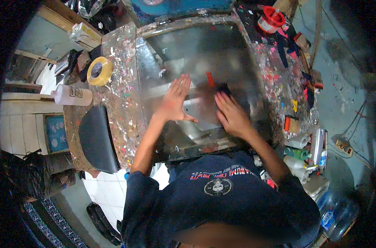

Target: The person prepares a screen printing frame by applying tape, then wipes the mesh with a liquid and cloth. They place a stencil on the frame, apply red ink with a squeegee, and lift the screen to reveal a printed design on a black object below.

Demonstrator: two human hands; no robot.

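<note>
A dark glass panel [192, 49] set in a paint-spattered worktable [122, 66] lies in front of me. My left hand [174, 101] rests flat on the glass, its fingers stretched forward and the thumb out to the right. To its right, my right hand [234, 115] presses down with fingers together on a small black piece [224, 88] that looks like cloth. That piece is mostly hidden under the fingers, and the area is slightly blurred. Just beyond the fingertips, a short red strip [209, 78] shows on the glass.
On the left of the table are a roll of clear yellowish tape [107, 71], a translucent bottle [74, 95] and a black half-round pad [96, 138]. A red tub [271, 20] stands at the far right. A brush-like block [291, 124] lies by the right edge.
</note>
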